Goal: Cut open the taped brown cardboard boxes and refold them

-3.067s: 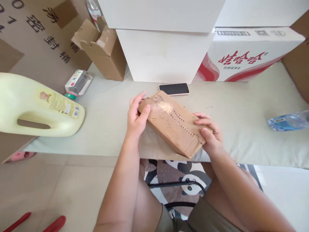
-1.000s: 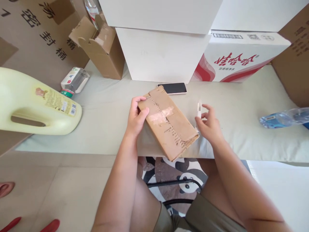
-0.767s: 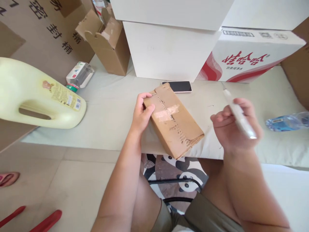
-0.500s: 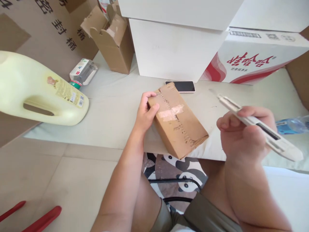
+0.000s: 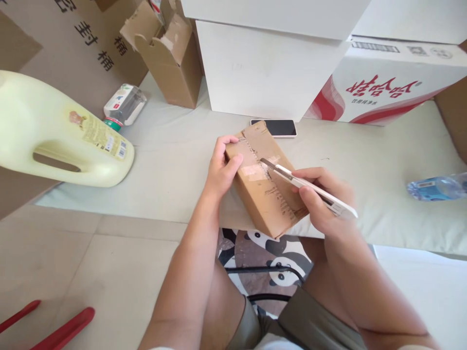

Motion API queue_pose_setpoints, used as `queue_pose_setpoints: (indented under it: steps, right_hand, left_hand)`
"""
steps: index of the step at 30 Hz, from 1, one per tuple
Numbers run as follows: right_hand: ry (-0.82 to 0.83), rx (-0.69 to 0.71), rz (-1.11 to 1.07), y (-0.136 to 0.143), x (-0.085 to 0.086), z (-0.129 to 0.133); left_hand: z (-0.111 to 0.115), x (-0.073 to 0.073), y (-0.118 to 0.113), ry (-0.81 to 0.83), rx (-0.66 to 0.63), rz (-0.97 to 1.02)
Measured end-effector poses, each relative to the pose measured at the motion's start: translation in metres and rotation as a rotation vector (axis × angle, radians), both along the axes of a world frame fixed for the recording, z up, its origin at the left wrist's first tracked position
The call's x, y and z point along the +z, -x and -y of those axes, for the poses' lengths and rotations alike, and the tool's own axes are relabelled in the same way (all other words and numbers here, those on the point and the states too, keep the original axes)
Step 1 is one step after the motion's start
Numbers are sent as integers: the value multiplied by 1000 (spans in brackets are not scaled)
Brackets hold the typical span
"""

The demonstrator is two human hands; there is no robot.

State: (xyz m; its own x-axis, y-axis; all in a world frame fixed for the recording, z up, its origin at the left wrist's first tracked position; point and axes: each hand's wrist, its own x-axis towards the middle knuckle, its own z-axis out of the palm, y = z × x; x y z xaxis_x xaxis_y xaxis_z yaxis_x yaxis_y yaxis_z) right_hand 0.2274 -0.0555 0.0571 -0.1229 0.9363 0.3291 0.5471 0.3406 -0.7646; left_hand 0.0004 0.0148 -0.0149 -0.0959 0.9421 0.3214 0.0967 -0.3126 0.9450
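Observation:
A small brown cardboard box (image 5: 255,187) lies at a slant at the front edge of the light cloth surface, with clear tape (image 5: 255,171) across its torn perforated seam. My left hand (image 5: 223,167) grips its upper left end, thumb on top. In my right hand (image 5: 323,197) is a white utility knife (image 5: 314,188), its blade out and pointing up-left. The blade tip is over the seam beside the tape; whether it touches the cardboard I cannot tell.
Behind the box lies a phone (image 5: 279,128). A yellow jug (image 5: 65,131), a clear bottle (image 5: 126,104) and an open carton (image 5: 175,68) stand or lie left. White boxes (image 5: 270,68) are at the back, a blue-labelled bottle (image 5: 436,188) at right.
My right hand has moved left with the knife, bringing the blade from the box's right side to over the tape. My left hand still holds the box, which has barely moved.

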Motion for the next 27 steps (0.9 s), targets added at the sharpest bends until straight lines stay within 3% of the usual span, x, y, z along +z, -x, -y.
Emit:
queue_pose_setpoints:
  steps: [7, 27]
  right_hand:
    - [11, -31, -127, -2, -9, 5]
    - [-52, 18, 8, 0, -4, 2]
  left_hand:
    - [0, 1, -1, 16, 10, 40]
    - [-2, -3, 0, 15, -4, 33]
